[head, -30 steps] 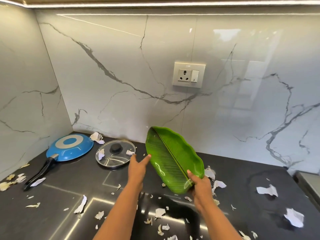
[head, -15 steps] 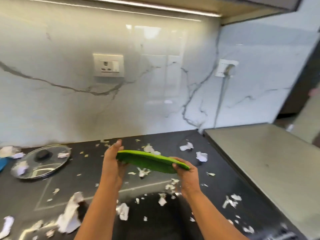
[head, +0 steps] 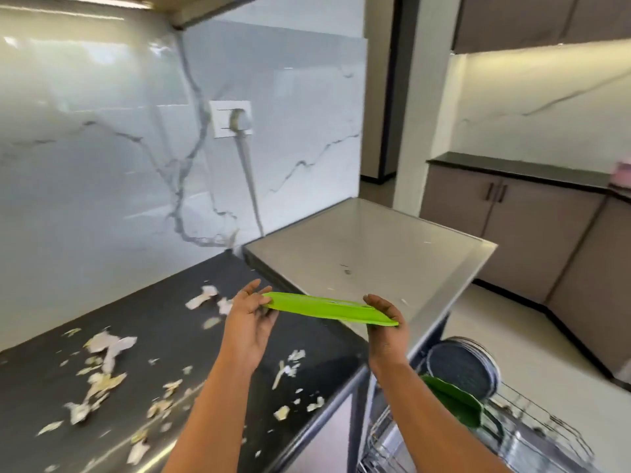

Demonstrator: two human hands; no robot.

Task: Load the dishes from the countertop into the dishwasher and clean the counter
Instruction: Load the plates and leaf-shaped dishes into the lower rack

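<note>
I hold a green leaf-shaped plate [head: 327,308] nearly flat and edge-on, above the counter's right end. My left hand [head: 248,320] grips its left tip and my right hand [head: 384,327] grips its right tip. Below right, the dishwasher rack [head: 532,435] stands pulled out. It carries a second green leaf plate [head: 454,399] and dark round plates [head: 462,365] standing on edge. The black countertop [head: 164,332] is strewn with several pale scraps of peel and paper [head: 106,349].
A raised grey steel surface [head: 372,247] adjoins the counter on the right. The marble backsplash carries a wall socket [head: 232,118] with a cord hanging down. Brown cabinets [head: 532,230] and pale floor lie to the right.
My view has swung right from the hob toward the dishwasher. Both hands have carried the green plate rightward, from tilted upright to nearly flat. The pan and glass lid have left view.
</note>
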